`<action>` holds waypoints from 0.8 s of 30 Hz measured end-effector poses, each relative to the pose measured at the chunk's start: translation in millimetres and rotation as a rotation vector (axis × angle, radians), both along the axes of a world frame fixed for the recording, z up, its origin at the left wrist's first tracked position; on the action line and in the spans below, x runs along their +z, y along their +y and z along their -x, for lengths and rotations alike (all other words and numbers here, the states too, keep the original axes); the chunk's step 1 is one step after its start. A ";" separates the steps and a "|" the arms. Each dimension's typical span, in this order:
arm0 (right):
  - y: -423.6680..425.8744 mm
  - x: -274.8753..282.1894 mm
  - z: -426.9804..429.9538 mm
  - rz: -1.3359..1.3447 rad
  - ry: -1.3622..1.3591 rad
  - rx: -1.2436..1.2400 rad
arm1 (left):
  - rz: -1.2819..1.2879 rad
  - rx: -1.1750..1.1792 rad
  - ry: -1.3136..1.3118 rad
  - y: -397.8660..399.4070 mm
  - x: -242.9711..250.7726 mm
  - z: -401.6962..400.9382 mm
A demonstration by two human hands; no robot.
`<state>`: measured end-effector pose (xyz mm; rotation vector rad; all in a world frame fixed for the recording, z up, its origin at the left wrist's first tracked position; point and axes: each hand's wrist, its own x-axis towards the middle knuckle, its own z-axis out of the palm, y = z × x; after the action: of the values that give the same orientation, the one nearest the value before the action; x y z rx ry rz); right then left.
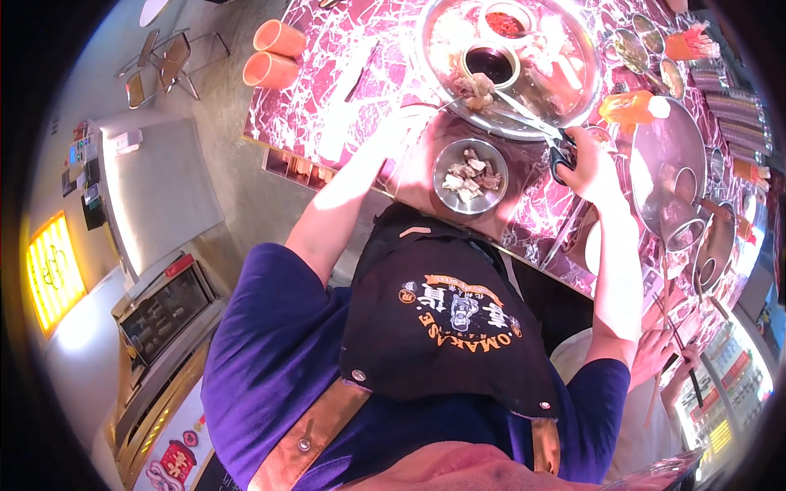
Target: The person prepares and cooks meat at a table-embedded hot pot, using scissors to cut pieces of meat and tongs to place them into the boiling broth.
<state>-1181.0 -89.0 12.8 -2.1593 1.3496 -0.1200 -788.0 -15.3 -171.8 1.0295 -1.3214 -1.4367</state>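
My right hand (586,166) grips black-handled scissors (534,124), whose open blades point left at a piece of meat (476,91) at the near edge of a large round metal tray (430,80). My left hand (408,126) is washed out by glare; a thin tool, perhaps tongs or chopsticks, seems to run from it towards the meat. Its fingers are hard to make out. Below the blades, a small metal bowl (438,184) holds several cut pieces of meat (470,177). On the tray stand a cup of dark sauce (491,64) and a bowl of chopped red chillies (505,24).
Two orange cups (271,70) stand at the table's left. To the right are an orange bottle (626,108), a large oval tray (666,132) with metal strainers (683,233), and small bowls. Another person's hands (654,356) hold chopsticks at lower right.
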 end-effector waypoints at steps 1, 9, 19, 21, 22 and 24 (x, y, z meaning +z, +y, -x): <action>-2.6 -3.2 -4.7 0.053 -0.015 0.051 | 0.100 -0.010 -0.055 1.7 -1.0 -1.9; -0.4 -56.8 -41.9 -0.001 -0.067 0.055 | -0.252 0.078 0.041 17.2 24.6 11.8; 85.4 -14.8 14.6 -0.188 -0.053 -0.385 | -0.274 0.061 0.088 10.4 51.5 7.3; 121.7 7.2 11.1 -0.085 -0.081 -0.450 | -0.213 0.048 -0.088 15.6 78.7 17.5; 137.5 13.2 12.3 -0.089 -0.078 -0.473 | -0.095 0.063 -0.196 18.5 84.9 20.7; 168.8 28.2 10.8 -0.122 -0.070 -0.509 | -0.058 0.050 -0.290 32.4 104.5 19.9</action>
<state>-1191.8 79.9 41.0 -1.6562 1.7867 -0.2981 -807.9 17.1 -67.2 1.3388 -1.4526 -1.3302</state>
